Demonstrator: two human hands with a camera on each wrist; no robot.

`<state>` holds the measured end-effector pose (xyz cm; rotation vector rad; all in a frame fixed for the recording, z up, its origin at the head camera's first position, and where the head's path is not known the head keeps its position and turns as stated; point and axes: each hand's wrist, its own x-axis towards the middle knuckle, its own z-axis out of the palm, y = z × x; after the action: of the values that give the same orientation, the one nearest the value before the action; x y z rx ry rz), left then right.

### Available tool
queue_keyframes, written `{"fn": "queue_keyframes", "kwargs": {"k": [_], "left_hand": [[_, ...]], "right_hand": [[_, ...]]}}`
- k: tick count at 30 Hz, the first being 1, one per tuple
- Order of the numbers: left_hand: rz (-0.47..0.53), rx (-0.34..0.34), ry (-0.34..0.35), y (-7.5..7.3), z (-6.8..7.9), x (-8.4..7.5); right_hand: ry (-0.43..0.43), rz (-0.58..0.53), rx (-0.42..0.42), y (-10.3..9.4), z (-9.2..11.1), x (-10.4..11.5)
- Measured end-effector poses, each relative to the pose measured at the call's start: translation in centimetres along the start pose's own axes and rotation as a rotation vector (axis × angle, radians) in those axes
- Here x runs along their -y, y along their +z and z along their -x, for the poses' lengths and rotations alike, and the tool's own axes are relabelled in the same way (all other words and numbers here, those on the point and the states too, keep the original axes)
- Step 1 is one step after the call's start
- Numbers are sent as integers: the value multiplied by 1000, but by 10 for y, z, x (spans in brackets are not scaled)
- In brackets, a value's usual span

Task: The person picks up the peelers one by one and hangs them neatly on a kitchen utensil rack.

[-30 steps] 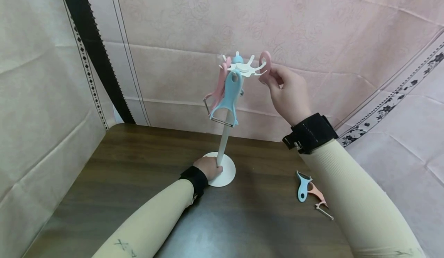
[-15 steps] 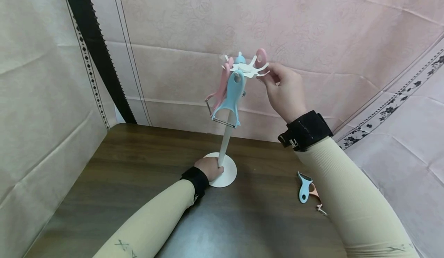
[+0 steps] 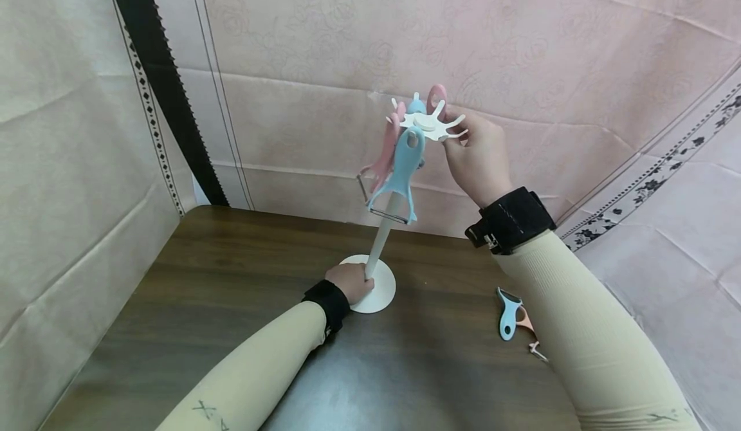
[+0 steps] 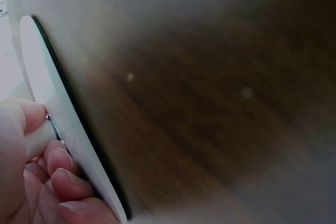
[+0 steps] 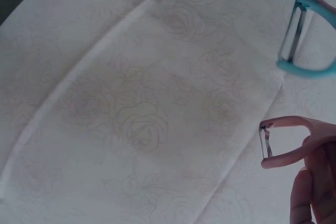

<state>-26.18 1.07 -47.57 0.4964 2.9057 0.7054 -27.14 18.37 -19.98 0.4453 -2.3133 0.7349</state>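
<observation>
My left hand (image 3: pixel 348 280) grips the foot of the white pole (image 3: pixel 381 241), just above its round base (image 3: pixel 382 293); the left wrist view shows the fingers curled about it. At the top, a white hook ring (image 3: pixel 427 122) carries a light blue peeler (image 3: pixel 407 161) and a pink peeler (image 3: pixel 388 154), with another blue piece (image 3: pixel 416 105) behind. My right hand (image 3: pixel 480 157) holds a second pink peeler (image 5: pixel 321 132) at the ring's right side. Its looped handle end rises behind the hooks in the head view, its blade end pointing away from the fingers in the right wrist view.
A blue peeler (image 3: pixel 508 316) and a peach peeler (image 3: pixel 524 320) lie on the brown table (image 3: pixel 243 289), at the right, partly under my right forearm. Pale patterned cloth (image 3: pixel 301 128) hangs behind the table and along both sides.
The stand's top has swung right, with the hanging peelers, so the pole leans further right. My right hand shifted slightly left, bringing the pink peeler's loop in behind the hooks.
</observation>
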Motion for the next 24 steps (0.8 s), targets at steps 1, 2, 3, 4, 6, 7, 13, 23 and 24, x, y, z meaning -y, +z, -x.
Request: {"fn": "queue_keyframes", "kwargs": {"k": [1,2,3,4,6,7,13,23,24], "left_hand": [[4,2,0,-1,0,-1],[7,2,0,-1,1,-2],[5,2,-1,-1,1,-2],[0,2,-1,0,0,-2],[-5,-1,5,2,-2,-1],[-10,-1,6,3,-3,-1],[-34,6,6,10,-10,5],[-22,97,-14,6,-19,7],[-20,102,-16,5,-20,7]], "right_hand": [[4,6,3,0,0,-1],[8,8,5,0,1,-2],[10,7,3,0,1,-3],[12,7,-1,-1,1,-4],[10,2,-16,-1,1,-6],[8,-6,-23,-1,1,-7],[-23,-20,-50,-2,4,-8],[-36,-9,-19,-2,4,-7],[-33,-9,-16,-2,3,-7]]}}
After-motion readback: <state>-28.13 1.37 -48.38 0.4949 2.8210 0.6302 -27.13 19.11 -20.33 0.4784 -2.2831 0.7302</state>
